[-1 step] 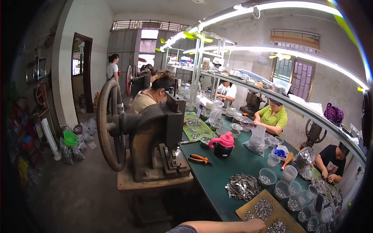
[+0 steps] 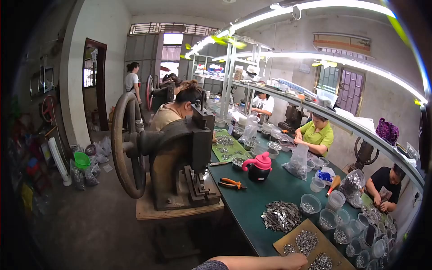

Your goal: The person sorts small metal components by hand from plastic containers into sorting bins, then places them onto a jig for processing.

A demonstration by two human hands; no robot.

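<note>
My left hand is at the lower edge, its forearm coming in from the left under a dark grey sleeve. Its fingers are curled down over a tan board; what they hold, if anything, is hidden. Beside the hand, small shiny metal pieces lie in piles: one pile just beyond it, another pile to its right. A larger heap of dark metal strips sits on the green table beyond the board. My right hand is out of view.
Clear plastic tubs of metal parts crowd the right side. A black jug with a pink lid and orange-handled pliers stand farther off. A heavy hand press with a wheel is at left. Several co-workers sit around the table.
</note>
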